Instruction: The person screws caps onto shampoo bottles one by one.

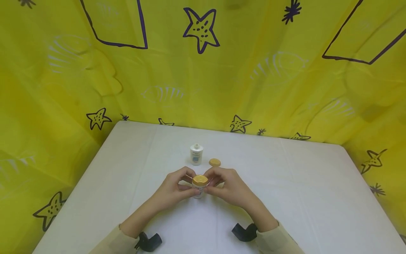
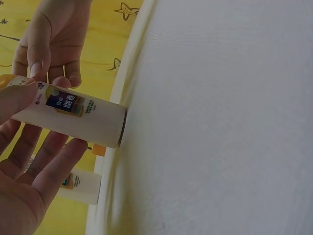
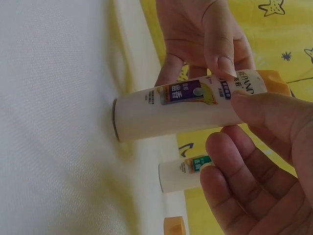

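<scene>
Both hands hold a white shampoo bottle (image 1: pixel 198 195) with a gold-orange cap (image 1: pixel 200 180), upright at the middle of the table. My left hand (image 1: pixel 172 186) grips it from the left, its thumb on the labelled front and its fingers behind. From the right, my right hand (image 1: pixel 233 185) pinches the upper part, thumb near the cap. The purple label (image 3: pixel 183 92) faces me. Beyond the hands stands a second white bottle (image 1: pixel 196 156), uncapped, with a green label (image 3: pixel 199 162). A loose orange cap (image 1: pixel 214 162) lies to its right.
A white cloth covers the table (image 1: pixel 285 197). Behind it hangs a yellow curtain (image 1: pixel 165 67) with starfish and fish drawings. Black wrist mounts (image 1: pixel 244 233) sit by the cream sleeves (image 1: pixel 276 241), close to the tabletop.
</scene>
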Tool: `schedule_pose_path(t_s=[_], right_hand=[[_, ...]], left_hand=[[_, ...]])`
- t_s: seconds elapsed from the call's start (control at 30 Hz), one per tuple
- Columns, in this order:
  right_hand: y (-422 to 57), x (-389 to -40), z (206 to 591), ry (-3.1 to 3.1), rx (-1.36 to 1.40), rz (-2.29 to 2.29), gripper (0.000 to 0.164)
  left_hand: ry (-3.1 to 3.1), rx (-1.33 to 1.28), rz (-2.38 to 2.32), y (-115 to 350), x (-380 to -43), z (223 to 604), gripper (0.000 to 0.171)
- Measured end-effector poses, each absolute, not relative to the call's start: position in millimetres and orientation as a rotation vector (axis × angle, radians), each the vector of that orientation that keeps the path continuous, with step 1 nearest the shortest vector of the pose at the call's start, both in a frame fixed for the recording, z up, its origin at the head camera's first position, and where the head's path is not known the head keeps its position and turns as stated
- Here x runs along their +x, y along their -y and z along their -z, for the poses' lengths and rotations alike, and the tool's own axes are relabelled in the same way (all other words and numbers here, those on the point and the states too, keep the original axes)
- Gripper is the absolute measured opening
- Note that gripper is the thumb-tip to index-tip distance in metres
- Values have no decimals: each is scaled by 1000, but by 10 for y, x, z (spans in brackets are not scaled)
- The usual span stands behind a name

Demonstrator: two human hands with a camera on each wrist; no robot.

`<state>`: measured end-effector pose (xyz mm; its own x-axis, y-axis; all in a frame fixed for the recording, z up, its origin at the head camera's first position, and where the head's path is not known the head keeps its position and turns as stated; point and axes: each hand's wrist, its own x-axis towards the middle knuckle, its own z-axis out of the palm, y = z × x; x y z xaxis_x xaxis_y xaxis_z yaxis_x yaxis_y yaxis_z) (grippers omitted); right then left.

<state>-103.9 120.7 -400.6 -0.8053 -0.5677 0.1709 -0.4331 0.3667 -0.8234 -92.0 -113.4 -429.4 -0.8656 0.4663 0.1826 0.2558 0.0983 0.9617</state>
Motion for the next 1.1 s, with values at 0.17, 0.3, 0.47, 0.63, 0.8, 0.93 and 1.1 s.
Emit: schedule_pose_path(t_s=[0.17,0.3,0.47,0.63,0.8,0.93,1.1], right_hand=[[-1208,-1036,4017,-2474,-909,1412,27],[-1217,-1039,4020,-2469,-906,1391,26],[-1250,-1053,4011,-2462,-902,1365,29],[-1301,-1087,4004,-2478,-884,1343,29],[-1370,-1128,3984,-2588,-802,1302,35],[-1436,-1175,3997,-2747,-734,1227,50],[-1507,-1266,4032,-2891,-656,1070,66]], left_hand=[[-2183,748,-1843,1147,-919,4281,36],[-2187,754,-1803,1161,-924,4277,36],[-2185,751,-1749,1182,-938,4272,36],[-2150,732,-1682,1247,-973,4269,41],[-2143,728,-1646,1361,-1034,4246,44],[-2253,703,-1645,1437,-1089,4229,35],[-2378,630,-1663,1459,-1189,4224,30]])
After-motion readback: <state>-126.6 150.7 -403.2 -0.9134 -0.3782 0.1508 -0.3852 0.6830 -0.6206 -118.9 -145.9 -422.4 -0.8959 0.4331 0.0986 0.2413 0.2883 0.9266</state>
